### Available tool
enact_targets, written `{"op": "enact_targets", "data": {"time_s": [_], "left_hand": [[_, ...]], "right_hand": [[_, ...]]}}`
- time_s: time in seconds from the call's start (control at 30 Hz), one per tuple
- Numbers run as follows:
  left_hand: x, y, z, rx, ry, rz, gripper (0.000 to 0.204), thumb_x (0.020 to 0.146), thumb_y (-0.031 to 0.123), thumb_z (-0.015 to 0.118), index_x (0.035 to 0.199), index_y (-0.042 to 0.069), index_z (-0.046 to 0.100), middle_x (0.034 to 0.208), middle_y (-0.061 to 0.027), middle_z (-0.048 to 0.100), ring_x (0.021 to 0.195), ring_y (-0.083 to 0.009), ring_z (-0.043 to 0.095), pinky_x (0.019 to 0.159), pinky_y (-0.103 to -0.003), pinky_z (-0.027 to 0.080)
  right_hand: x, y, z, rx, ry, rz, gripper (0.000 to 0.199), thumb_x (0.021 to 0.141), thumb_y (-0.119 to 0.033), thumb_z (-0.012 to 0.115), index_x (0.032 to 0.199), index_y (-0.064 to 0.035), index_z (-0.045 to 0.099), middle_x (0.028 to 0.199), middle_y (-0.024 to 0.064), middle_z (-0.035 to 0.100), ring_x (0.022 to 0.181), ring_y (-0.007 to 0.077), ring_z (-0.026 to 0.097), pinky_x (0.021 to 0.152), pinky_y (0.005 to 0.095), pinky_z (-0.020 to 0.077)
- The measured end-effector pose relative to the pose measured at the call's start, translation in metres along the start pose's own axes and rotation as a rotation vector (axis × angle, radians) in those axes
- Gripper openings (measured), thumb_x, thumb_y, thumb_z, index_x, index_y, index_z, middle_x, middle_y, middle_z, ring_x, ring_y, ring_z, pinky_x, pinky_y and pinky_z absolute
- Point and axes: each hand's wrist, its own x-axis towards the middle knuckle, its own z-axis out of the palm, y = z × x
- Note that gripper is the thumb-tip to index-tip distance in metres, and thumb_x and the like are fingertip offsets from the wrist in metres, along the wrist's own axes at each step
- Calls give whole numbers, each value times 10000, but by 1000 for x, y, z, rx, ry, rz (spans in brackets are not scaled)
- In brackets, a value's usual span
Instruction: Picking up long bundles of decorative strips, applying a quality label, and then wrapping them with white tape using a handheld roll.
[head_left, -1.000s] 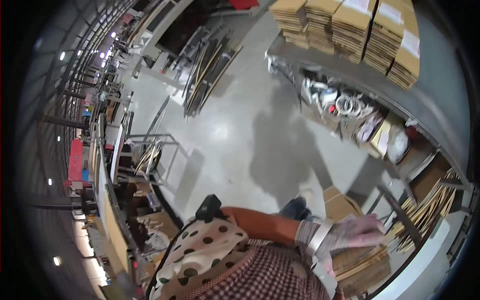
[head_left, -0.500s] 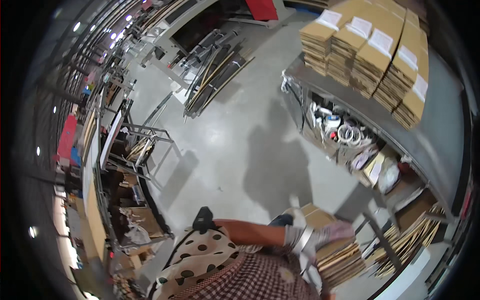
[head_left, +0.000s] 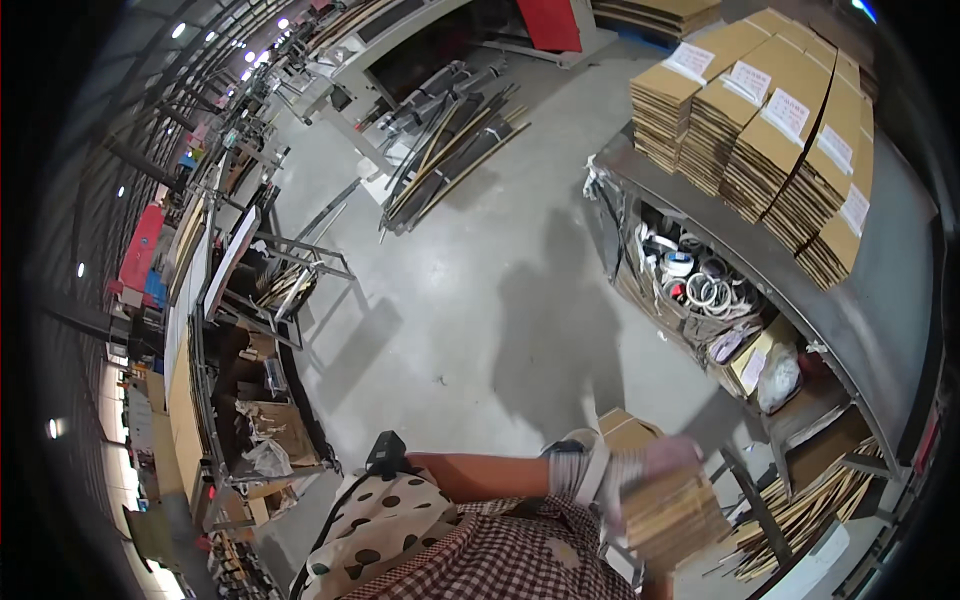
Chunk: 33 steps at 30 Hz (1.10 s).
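Observation:
My left forearm reaches across to the right, and my left hand wears a light knitted glove with a pinkish front. Its fingers are closed over the upper end of a thick stack of brown cardboard sheets, held low at my right side and blurred by motion. Beyond the wrist, more brown cardboard shows. A bit of bare skin at the lower edge, below the stack, seems to belong to my right arm; the right hand itself is hidden.
Flat cardboard stacks with white labels stand on a metal table at the right. Its lower shelf holds tape rolls. Thin strips lie at lower right, long bars on the floor ahead, a metal frame left.
The cardboard stack has tilted and come up a little under my left hand. My view has shifted slightly, so the table and floor items appear a bit further right.

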Motion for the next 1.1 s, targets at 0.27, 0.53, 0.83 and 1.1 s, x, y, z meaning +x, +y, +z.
{"op": "enact_targets", "data": {"time_s": [0.27, 0.53, 0.83, 1.1], "left_hand": [[44, 90, -5, 188, 330, 284, 1332, 674, 491, 846, 1569, -43, 17, 1633, -200, 129, 1512, -267, 148, 1223, -377, 128], [-2, -25, 102, -159, -374, 89, 711, 922, 181, 697, 1535, 84, 350, 1501, -172, 449, 1267, -272, 549, 1046, -402, 466], [-2, 16, 69, -1363, 568, -173, 1083, 802, 866, 441, 1538, 82, 310, 1601, -146, 278, 1441, -361, 321, 1176, -560, 274], [-6, 29, 40, -1263, 691, 331, 669, 852, 429, 731, 1399, 117, 505, 1369, -95, 586, 1285, -310, 523, 1106, -527, 395]], "right_hand": [[70, 48, -60, -79, 846, -111, 677, 666, -196, 717, 1298, -22, 547, 1188, 150, 632, 1035, 269, 616, 924, 422, 498], [-44, -206, -294, 350, 1615, -280, 505, 1070, -428, 357, 1094, 36, 555, 1040, 166, 643, 878, 249, 632, 748, 408, 552], [-162, -155, -244, 283, 1283, 3, 811, 955, -716, 295, 1383, -48, 464, 1384, 139, 543, 1279, 285, 493, 1137, 481, 345], [-131, -90, -157, 442, 934, 216, 785, 944, -688, 343, 1400, -57, 447, 1392, 135, 533, 1278, 287, 495, 1128, 476, 353]]}}
